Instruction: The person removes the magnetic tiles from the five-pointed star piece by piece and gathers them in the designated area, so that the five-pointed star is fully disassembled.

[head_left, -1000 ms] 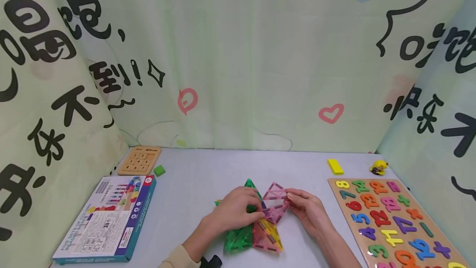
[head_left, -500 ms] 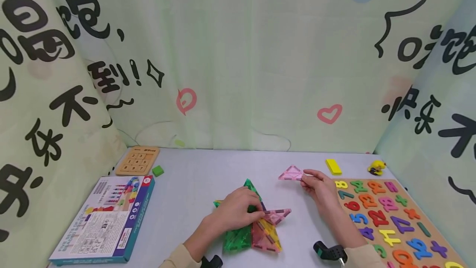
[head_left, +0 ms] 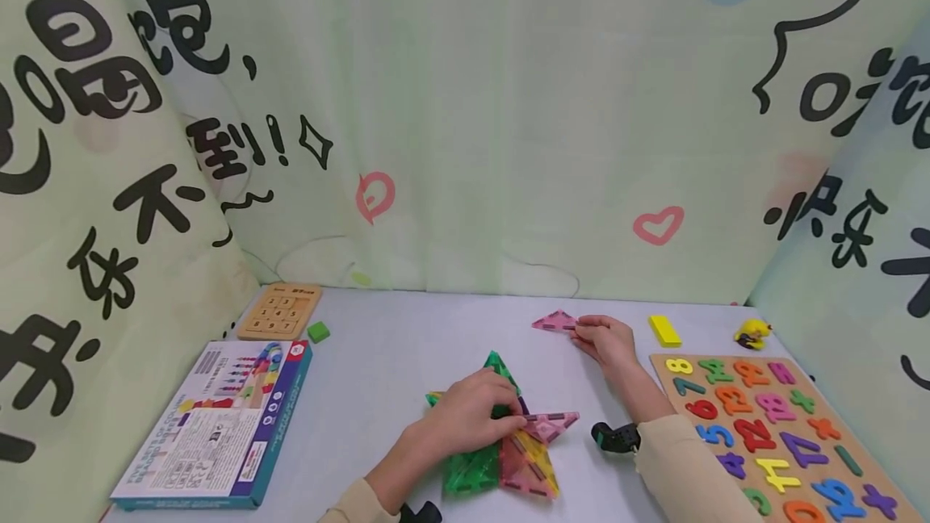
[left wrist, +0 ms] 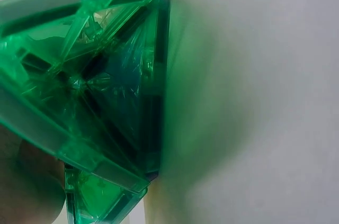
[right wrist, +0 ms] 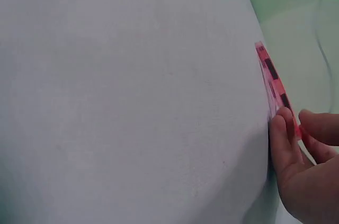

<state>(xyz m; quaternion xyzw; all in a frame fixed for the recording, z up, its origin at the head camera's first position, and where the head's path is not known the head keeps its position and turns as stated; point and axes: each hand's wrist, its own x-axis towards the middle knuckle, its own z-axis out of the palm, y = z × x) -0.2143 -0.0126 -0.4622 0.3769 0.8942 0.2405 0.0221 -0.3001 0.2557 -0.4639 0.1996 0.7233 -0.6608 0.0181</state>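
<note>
A cluster of translucent magnetic tiles (head_left: 501, 458), green and pink, lies on the grey table (head_left: 392, 361) near the front. My left hand (head_left: 472, 414) rests on top of it, fingers curled over a green triangle tile (left wrist: 90, 81), which fills the left wrist view. My right hand (head_left: 603, 341) is farther back and to the right, pinching a single pink triangle tile (head_left: 555, 321) by one corner, low over the table. In the right wrist view the pink tile (right wrist: 273, 83) shows edge-on between the fingertips (right wrist: 283, 128).
A number puzzle board (head_left: 777, 426) lies at the right. A yellow block (head_left: 664, 330) and a small yellow toy (head_left: 751, 334) sit behind it. At the left are a game box (head_left: 218, 418), a wooden number pad (head_left: 280, 311) and a green cube (head_left: 317, 332). Printed curtains enclose the table.
My right hand pulled a pink triangle tile off the cluster and carried it back and to the right, down toward the table. My left hand stayed on the cluster.
</note>
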